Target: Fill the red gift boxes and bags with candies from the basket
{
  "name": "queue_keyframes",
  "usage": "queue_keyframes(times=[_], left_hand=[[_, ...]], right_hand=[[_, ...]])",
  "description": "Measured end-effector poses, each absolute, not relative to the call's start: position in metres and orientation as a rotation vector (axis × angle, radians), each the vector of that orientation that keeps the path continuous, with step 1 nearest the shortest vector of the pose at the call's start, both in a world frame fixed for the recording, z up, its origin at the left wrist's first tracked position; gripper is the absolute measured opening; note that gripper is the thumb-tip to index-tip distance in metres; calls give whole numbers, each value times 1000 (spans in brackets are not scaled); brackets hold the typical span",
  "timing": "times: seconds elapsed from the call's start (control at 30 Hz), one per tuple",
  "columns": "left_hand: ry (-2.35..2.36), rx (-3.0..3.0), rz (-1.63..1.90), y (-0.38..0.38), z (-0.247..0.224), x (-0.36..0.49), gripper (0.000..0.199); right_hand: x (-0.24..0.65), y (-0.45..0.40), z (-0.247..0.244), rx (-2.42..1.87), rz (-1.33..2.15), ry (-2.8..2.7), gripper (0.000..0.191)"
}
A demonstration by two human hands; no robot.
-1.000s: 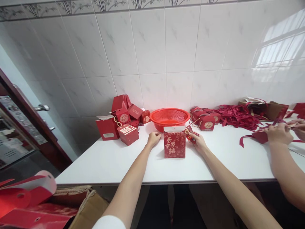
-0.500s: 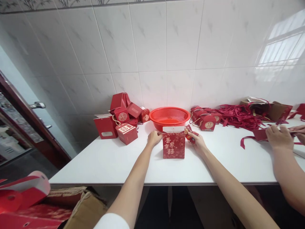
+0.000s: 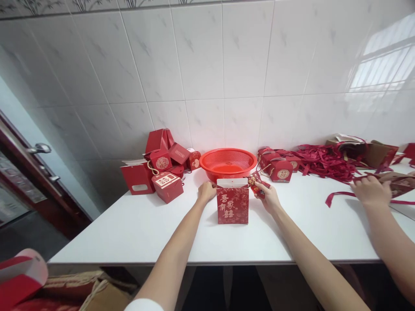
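While right hand point(image 3: 266, 196) pinches a packet point(image 3: 257, 185), box point(image 3: 232, 207) stands upright, near side of basket point(image 3: 214, 174).
Left hand point(image 3: 206, 191) just left of box, fingers hidden, can't tell grip; packet knocking box's right side could tip it.

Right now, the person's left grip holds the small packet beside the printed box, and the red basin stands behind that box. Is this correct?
Not entirely: the right grip, not the left grip, holds the packet, as the head view shows. It is beside the box, and the basin stands behind the box.
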State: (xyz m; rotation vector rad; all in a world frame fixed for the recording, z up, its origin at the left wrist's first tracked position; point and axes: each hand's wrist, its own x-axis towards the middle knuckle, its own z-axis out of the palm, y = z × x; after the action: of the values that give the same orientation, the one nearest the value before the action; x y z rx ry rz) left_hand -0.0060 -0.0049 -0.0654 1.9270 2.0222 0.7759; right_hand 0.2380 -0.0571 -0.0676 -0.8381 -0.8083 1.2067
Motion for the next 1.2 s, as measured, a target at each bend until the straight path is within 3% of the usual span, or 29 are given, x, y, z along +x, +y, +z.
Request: queue_keyframes(times=[0.87,1.2], left_hand=[[1958,1992,727,-7,-69,-9,12],[1788,1894,947,-3,-76,-14,9]], right_hand=[[236,-65,-57,-828,1120,-799,38],[230,-50,-16,-773,963,-918,40]])
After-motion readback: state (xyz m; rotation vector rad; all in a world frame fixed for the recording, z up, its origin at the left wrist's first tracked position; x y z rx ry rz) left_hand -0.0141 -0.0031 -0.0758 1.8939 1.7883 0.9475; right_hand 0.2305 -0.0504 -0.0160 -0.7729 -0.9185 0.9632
